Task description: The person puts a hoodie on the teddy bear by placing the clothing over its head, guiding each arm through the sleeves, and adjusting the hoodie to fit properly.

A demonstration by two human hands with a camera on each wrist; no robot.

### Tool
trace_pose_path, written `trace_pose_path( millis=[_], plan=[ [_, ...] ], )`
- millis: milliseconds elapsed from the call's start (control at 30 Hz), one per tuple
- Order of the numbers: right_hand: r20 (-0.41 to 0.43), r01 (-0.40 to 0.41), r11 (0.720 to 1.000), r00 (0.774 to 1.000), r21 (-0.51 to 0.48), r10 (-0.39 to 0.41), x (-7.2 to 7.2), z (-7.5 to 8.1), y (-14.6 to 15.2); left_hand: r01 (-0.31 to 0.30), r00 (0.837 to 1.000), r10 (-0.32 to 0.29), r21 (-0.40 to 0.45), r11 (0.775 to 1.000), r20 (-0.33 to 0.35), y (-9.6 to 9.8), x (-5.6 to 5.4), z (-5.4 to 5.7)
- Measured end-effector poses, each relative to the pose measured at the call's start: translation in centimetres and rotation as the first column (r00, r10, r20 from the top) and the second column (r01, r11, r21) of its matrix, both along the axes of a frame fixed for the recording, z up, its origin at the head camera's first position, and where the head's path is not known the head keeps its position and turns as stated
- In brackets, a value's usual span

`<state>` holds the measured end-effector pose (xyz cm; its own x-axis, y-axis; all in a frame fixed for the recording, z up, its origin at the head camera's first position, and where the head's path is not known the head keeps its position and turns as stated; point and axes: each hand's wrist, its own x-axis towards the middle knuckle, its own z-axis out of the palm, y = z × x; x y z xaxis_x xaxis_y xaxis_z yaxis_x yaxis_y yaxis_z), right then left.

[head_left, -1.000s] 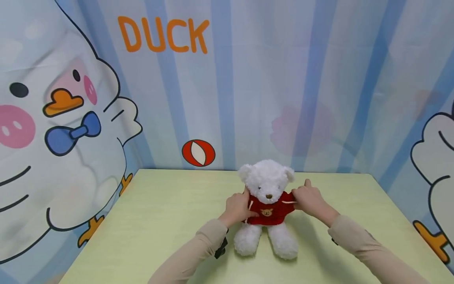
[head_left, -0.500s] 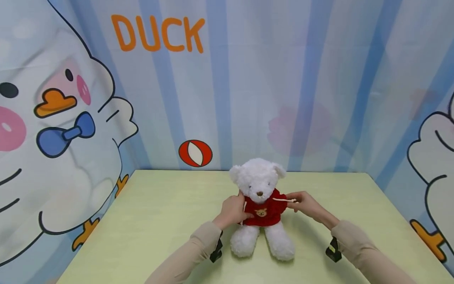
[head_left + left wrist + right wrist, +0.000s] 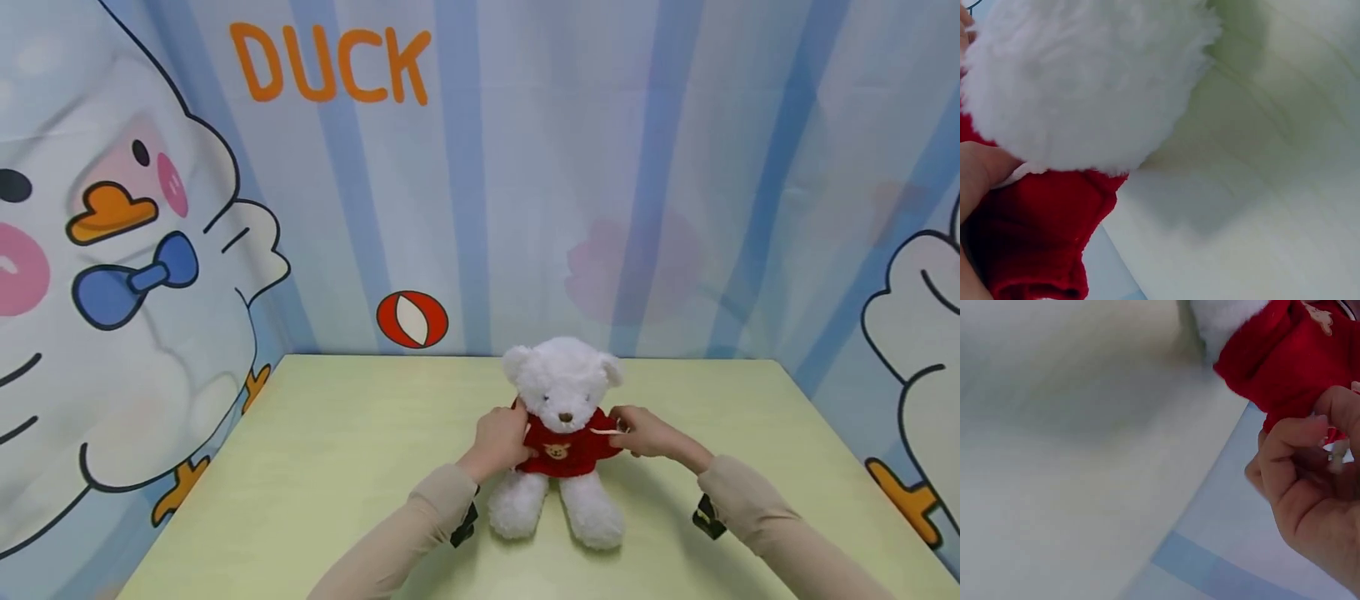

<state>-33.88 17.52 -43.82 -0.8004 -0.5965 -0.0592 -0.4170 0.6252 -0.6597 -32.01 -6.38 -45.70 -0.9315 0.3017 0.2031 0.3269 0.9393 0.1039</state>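
A white plush teddy bear [image 3: 562, 379] in a red hooded top [image 3: 573, 454] sits upright on the pale green table, facing me. My left hand [image 3: 501, 437] grips its side at the left, thumb across the front of the top; its other fingers are mostly hidden. The left wrist view shows the bear's fluffy head [image 3: 1085, 81] and a red sleeve [image 3: 1041, 237] beside that thumb. At the opposite sleeve, my right hand [image 3: 651, 432] pinches a white drawstring [image 3: 606, 432], drawn out sideways from the neck. The cord's end [image 3: 1338, 455] shows among the curled fingers in the right wrist view.
The table [image 3: 360, 467] extends around the bear on both sides. Behind it hangs a blue striped cloth [image 3: 540, 167] printed with a duck [image 3: 187, 350], lettering and a red-and-white ball. Black wrist mounts [image 3: 707, 518] sit under the sleeves.
The bear leaned left, then came back toward the right. My right hand's raised finger has come down, and its fingers now close around the drawstring by the sleeve. The left hand keeps its grip.
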Motion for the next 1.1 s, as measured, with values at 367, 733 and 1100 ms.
trace_pose_path(
  millis=[367,733,1100],
  plan=[
    [-0.074,-0.036,0.998,0.997,-0.05,0.033,0.0,-0.6,1.2,0.01,0.999,-0.007,-0.054,0.998,0.046,-0.1,-0.6,1.0],
    [0.443,0.139,0.913,0.895,-0.383,0.049,-0.4,-2.3,1.9,-0.017,1.0,0.017,-0.013,1.0,0.021,0.2,-0.6,0.6],
    [-0.291,-0.032,0.998,0.957,-0.047,0.017,0.6,-1.9,1.4,0.023,1.0,-0.022,-0.046,0.999,0.017,0.4,0.0,0.3]
  ],
)
